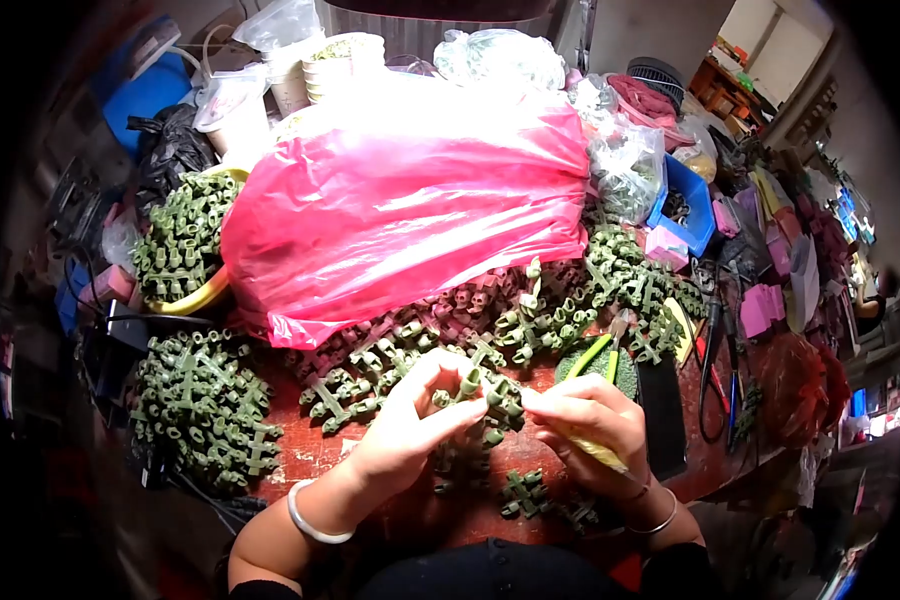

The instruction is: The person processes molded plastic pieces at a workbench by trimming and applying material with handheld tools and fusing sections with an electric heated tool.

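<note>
currently: left hand (395,430), pinching one green piece (505,398), unfinished by the look; right hand (602,420), gripping yellow tool (597,451); heaps (202,412), done or waiting unclear.

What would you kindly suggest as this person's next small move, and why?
I'd probably apply the slim yellow tool to the knobbly green piece: the left hand holds the piece up, and the right hand grips the tool close beside it.
</note>
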Tool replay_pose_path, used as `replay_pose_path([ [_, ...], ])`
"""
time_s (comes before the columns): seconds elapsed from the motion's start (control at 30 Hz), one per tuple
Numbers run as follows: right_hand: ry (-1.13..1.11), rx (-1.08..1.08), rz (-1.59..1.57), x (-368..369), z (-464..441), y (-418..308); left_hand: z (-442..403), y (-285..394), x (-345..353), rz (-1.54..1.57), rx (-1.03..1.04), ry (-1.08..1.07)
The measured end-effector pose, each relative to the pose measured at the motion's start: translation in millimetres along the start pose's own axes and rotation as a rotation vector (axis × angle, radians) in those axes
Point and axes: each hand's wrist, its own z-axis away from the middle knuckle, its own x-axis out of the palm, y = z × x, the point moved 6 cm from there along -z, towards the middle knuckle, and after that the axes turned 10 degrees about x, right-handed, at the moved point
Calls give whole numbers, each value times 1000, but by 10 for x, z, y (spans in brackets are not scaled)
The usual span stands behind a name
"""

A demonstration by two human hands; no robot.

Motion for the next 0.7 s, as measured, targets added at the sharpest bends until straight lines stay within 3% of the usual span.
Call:
replay_pose_path([
  [0.13, 2, 45, 11, 34, 23, 13, 23, -8, 127, 232, -163, -183],
  [0.3, -17, 16, -3, 37, 13, 19, 32, -61, 138, 158, -179, -257],
  [0.4, 76, 82, -10, -87, 26, 44, 31, -33, 97, 162, -140, -219],
  [0.47, 59, 71, -65, -103, 21, 40, 38, -58, 58, 269, -237, -121],
  [0.6, -62, 83, -184, 16, 18, 54, 50, -55, 21, 269, -266, -122],
  [0.7, 156, 65, 88, -91, -19, 67, 56, -47, 54, 246, -227, -190],
])
